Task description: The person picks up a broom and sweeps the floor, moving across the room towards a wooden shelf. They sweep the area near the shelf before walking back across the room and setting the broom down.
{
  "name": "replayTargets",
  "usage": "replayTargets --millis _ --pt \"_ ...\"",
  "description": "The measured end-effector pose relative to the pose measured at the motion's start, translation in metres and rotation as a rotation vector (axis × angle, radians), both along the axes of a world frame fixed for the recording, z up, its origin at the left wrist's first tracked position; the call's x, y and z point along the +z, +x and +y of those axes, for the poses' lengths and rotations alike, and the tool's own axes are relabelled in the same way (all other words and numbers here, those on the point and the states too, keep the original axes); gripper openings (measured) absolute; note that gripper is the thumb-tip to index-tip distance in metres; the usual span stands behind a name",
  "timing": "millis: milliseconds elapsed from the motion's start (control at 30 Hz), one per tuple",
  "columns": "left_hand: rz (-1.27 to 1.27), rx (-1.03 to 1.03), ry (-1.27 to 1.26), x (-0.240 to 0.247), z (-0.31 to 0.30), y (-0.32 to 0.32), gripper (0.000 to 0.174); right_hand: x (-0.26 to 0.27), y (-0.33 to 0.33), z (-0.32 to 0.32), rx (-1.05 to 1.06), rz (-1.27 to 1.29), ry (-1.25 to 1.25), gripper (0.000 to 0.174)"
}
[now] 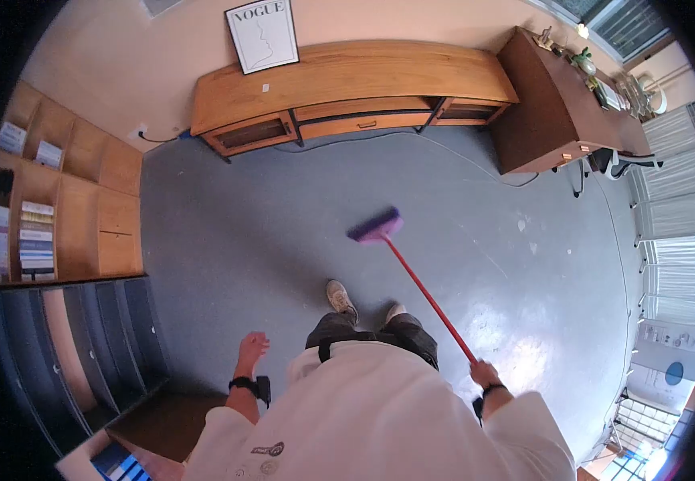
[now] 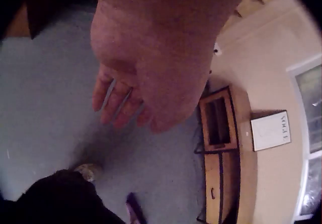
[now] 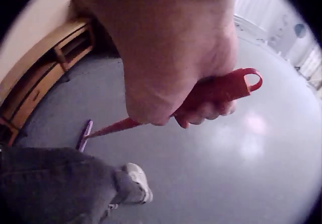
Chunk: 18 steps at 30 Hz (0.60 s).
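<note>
Head view: the right hand point(image 1: 485, 373), at five o'clock, grasps the broom point(image 1: 424, 289), whose purple head points toward twelve over the grey floor point(image 1: 243, 240).

Left wrist view: the left hand point(image 2: 151, 63) hangs released, holding nothing.

Right wrist view: the grip is clenched round the red handle point(image 3: 221, 85) beside its loop. It looks light, stiff and smooth, and is best held there.

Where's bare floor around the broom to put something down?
Bare grey floor lies between the broom head and the bookshelf on the left, and right of the red handle toward the curtains. It is crowded by the shoes, and a cable runs before the sideboard.
</note>
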<state>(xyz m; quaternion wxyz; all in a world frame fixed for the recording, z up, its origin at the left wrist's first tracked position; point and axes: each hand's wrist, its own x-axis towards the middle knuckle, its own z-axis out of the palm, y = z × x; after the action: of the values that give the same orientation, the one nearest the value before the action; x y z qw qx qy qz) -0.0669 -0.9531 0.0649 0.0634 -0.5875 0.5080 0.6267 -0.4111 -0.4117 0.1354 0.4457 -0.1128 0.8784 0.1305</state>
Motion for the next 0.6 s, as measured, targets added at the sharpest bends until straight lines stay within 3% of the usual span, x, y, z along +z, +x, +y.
replayTargets --millis 33,67,133,233,333,433,500,567,600 --pt "0.041 -0.046 -0.028 0.004 -0.007 -0.02 0.024 -0.04 0.02 0.081 0.023 -0.046 0.063 0.043" --pt "0.044 -0.059 -0.029 0.007 -0.014 -0.037 0.024 0.015 0.028 0.071 -0.233 -0.002 0.163 0.048" --pt "0.075 -0.098 -0.06 0.01 -0.019 -0.07 0.027 0.062 0.04 0.083 -0.328 0.1 0.23 0.052" --pt "0.142 -0.124 -0.131 0.022 -0.011 -0.104 0.03 0.092 0.033 0.089 -0.385 0.205 0.24 0.054" --pt "0.108 -0.065 -0.141 0.026 0.014 -0.111 0.029 0.086 0.008 0.113 -0.364 0.203 0.173 0.056" --pt "0.133 0.008 -0.079 0.026 0.06 -0.086 0.027 0.037 -0.047 0.103 -0.239 0.161 0.051 0.058" --pt "0.083 0.083 0.015 0.026 0.094 -0.06 0.022 -0.006 -0.093 0.054 -0.172 0.133 -0.082 0.054" --pt "0.053 -0.001 0.275 -0.046 0.109 0.025 0.025 -0.061 -0.14 -0.01 -0.072 0.105 -0.215 0.043" --pt "-0.148 0.008 0.048 0.041 0.156 -0.023 0.023 -0.06 -0.162 -0.056 0.086 0.063 -0.357 0.036"
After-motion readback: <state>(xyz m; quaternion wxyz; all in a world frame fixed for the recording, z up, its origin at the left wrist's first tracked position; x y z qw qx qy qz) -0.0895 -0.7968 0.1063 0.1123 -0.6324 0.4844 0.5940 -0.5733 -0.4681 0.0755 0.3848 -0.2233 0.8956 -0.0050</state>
